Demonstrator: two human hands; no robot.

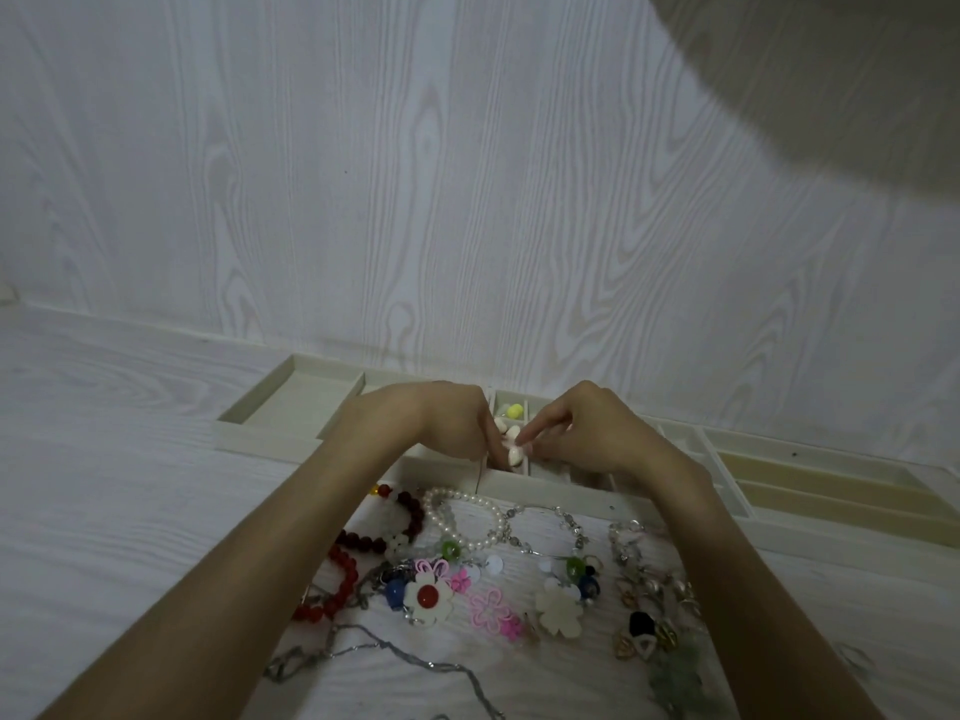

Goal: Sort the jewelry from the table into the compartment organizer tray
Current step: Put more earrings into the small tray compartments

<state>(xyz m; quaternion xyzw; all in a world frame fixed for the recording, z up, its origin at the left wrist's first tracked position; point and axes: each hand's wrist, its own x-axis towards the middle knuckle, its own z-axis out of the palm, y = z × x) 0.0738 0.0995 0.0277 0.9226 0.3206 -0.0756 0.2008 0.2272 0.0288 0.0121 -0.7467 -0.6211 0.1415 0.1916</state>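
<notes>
Head view | both hands over organizer tray | right hand grip pinches white bead | left hand grip: cannot tell | bracelets on surface

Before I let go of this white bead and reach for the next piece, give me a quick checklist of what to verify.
1. White oval bead over a narrow compartment of the cream organizer tray: ok.
2. Right hand fingers pinching the bead: ok.
3. Left hand clear of the bead: cannot tell, its fingers are hidden.
4. Yellow bead already in the tray: ok.
5. White pearl bracelet and dark red bead bracelet sorted: not ok, both on the table.
</notes>
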